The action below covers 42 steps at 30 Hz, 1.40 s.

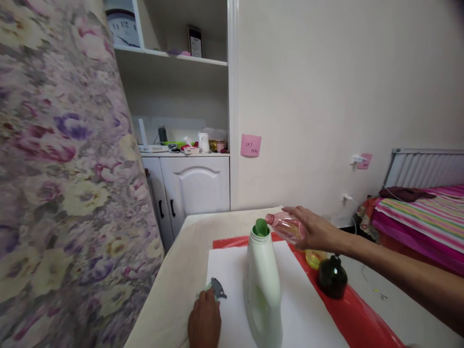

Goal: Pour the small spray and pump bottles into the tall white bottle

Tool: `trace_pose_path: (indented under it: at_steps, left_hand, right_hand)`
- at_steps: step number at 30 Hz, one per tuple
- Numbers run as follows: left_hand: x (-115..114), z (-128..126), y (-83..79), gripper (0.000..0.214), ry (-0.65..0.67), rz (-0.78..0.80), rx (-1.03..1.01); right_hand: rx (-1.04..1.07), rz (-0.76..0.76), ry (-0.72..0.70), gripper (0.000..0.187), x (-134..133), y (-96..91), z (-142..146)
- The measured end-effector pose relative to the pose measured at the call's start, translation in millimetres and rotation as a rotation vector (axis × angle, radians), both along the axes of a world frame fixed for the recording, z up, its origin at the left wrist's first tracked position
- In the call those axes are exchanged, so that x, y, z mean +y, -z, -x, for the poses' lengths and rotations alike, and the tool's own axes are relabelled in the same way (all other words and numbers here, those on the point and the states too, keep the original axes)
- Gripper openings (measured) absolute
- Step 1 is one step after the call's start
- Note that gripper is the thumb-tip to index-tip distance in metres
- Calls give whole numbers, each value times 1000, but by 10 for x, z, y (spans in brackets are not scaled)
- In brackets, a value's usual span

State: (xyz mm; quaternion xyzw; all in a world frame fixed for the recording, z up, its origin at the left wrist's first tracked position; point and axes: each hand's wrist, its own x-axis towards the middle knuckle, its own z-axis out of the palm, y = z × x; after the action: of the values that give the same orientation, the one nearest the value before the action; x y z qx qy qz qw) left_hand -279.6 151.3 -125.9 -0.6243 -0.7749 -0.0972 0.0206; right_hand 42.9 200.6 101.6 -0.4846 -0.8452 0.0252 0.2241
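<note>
A pale green plastic jug (264,285) stands upright in front of me, with a green spout (261,228) in its mouth. My right hand (310,226) grips a clear pink plastic bottle (286,226) from the right. The bottle lies nearly on its side, its neck beside the green spout. I cannot tell whether anything flows from it. Low on the left, my left hand (205,316) has its fingers curled over a small tool with a dark grey curved head (218,288) and pale green parts. The hand hides most of that tool, so its kind is unclear.
White paper (232,263) and a red sheet (353,309) lie on the cloth-covered table (174,270). A dark green bottle (332,278) and a yellow transparent container (314,258) stand right of the jug. Behind are a white cabinet (197,186) and a wall; a floral curtain (68,169) hangs left.
</note>
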Motion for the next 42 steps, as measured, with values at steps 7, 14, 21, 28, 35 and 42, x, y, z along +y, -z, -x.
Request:
trace_pose_path:
  at_steps: [7,14,21,28,35,42]
  left_hand:
    - [-93,10,-39,35,38,-121,7]
    - [-95,32,95,29,182,-350,-113]
    - [-244,-358,-59,11,603,-619,-560]
    - [-400,-742,-71,23,739,-484,-890]
    - [-382,-905,74,32,625,-295,-987]
    - [-343,-929,132,26,652,-315,-985]
  right_hand:
    - [-140,-28,40,91,-17,-124,54]
    - [-213,-73,27,88,8,-136,42]
    - [-299,-95,57,86,-27,-205,75]
    - [-327,-133,47,87,-11,-218,77]
    - [-346,-142,43,89,9,-220,73]
    - [-375,-182,42,90,3,-246,71]
